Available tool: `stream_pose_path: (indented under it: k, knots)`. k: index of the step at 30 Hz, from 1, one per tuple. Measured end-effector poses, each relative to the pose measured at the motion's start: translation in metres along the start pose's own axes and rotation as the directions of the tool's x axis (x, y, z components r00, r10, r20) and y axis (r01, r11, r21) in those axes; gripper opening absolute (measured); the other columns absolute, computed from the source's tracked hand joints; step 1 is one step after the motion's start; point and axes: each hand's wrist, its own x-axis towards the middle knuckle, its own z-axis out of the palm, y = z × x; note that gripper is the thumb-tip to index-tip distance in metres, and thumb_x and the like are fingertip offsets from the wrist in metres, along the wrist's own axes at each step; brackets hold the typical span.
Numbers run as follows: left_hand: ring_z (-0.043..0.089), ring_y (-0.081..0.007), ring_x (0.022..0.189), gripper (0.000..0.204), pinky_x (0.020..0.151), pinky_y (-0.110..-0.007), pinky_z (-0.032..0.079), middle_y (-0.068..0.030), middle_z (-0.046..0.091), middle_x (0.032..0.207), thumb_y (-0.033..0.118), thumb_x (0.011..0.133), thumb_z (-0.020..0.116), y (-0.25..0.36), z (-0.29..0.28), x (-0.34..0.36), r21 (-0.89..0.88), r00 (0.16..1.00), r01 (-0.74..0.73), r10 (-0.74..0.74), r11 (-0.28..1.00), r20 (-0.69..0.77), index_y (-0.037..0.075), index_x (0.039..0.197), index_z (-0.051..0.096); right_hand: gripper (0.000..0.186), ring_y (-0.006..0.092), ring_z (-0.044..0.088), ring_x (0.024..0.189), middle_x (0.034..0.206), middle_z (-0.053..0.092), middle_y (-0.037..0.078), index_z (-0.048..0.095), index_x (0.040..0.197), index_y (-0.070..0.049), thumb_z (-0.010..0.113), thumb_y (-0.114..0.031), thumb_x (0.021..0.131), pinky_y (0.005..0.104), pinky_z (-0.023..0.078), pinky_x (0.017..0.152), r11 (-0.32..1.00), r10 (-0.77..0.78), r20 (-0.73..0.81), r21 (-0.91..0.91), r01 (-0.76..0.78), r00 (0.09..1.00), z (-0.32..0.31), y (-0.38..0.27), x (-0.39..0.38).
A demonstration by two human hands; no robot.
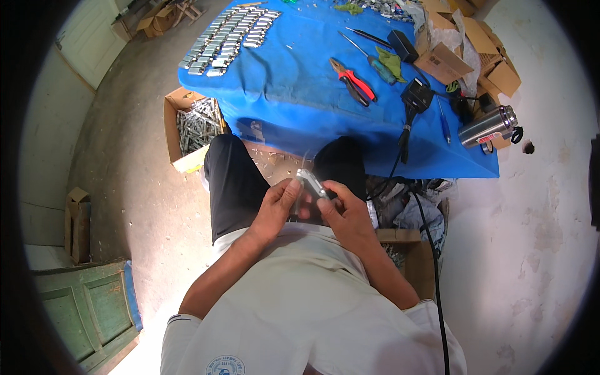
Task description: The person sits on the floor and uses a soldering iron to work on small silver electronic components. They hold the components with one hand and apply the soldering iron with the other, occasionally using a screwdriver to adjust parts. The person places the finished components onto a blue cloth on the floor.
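Observation:
I sit with both hands raised over my lap, gripping one small silvery metal part (309, 183) between them. My left hand (277, 206) pinches its left side with thumb and fingers. My right hand (345, 211) closes around its right end. A thin wire sticks up from the part. In front of my knees stands a table under a blue cloth (294, 81). Several rows of similar metal parts (232, 39) lie on its far left.
Red-handled pliers (354, 80), screwdrivers (375, 59), a black box with cable (415, 97) and a steel flask (489, 127) lie on the cloth. A cardboard box of metal parts (194, 128) sits on the floor at left. More cardboard boxes (465, 47) crowd the far right.

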Motion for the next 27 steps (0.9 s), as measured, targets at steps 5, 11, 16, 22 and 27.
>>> stream_pose_path:
  k: [5, 11, 16, 22, 27]
  knots:
    - [0.053, -0.0121, 0.061, 0.049, 0.058, -0.024, 0.042, -0.0045, 0.058, 0.077, 0.051, 0.099, 0.040, 0.000, 0.008, 0.000, -0.124, 0.999, 0.038, -0.040, 0.992, -0.018, 0.004, 0.095, 0.055, 0.032, 0.0315, 0.064, 0.088, 0.098, 0.064, 0.017, 0.055, 0.119, -0.002, 0.056, -0.020, 0.093, 0.0374, 0.049, 0.079, 0.858, -0.265, 0.058, -0.441, 0.263, 0.962, -0.014, -0.012, 0.010]
    - [0.049, -0.0115, 0.056, 0.047, 0.053, -0.023, 0.040, -0.0043, 0.056, 0.074, 0.050, 0.099, 0.042, -0.005, 0.001, -0.002, -0.084, 0.997, 0.082, -0.082, 0.993, -0.004, 0.006, 0.092, 0.053, 0.032, 0.0362, 0.063, 0.091, 0.104, 0.064, 0.019, 0.057, 0.118, -0.002, 0.058, -0.020, 0.091, 0.0410, 0.049, 0.078, 0.859, -0.120, 0.159, -0.479, 0.183, 0.980, -0.020, -0.040, 0.010]
    - [0.046, -0.0102, 0.056, 0.043, 0.051, -0.023, 0.037, -0.0034, 0.054, 0.071, 0.049, 0.097, 0.047, -0.004, 0.001, -0.002, -0.079, 0.992, 0.112, -0.108, 0.991, 0.058, 0.007, 0.088, 0.053, 0.025, 0.0359, 0.063, 0.081, 0.091, 0.066, 0.019, 0.061, 0.109, 0.000, 0.059, -0.018, 0.091, 0.0383, 0.049, 0.068, 0.858, -0.306, 0.118, -0.395, 0.327, 0.945, -0.027, -0.024, 0.018]
    - [0.045, -0.0092, 0.057, 0.039, 0.050, -0.023, 0.035, -0.0028, 0.052, 0.066, 0.046, 0.095, 0.053, -0.003, 0.005, -0.003, -0.102, 0.988, 0.142, -0.134, 0.985, 0.077, 0.008, 0.087, 0.053, 0.021, 0.0382, 0.060, 0.071, 0.081, 0.063, 0.020, 0.064, 0.105, -0.002, 0.059, -0.017, 0.090, 0.0396, 0.047, 0.061, 0.831, -0.299, 0.151, -0.444, 0.335, 0.942, -0.027, -0.036, 0.019]
    - [0.044, -0.0091, 0.055, 0.039, 0.050, -0.023, 0.033, -0.0028, 0.051, 0.064, 0.047, 0.095, 0.052, -0.003, 0.006, -0.004, -0.078, 0.977, 0.189, -0.179, 0.979, 0.113, 0.009, 0.088, 0.052, 0.017, 0.0392, 0.059, 0.069, 0.074, 0.061, 0.019, 0.063, 0.095, -0.004, 0.058, -0.019, 0.090, 0.0432, 0.046, 0.059, 0.759, -0.301, 0.196, -0.544, 0.358, 0.933, -0.032, -0.039, 0.025]
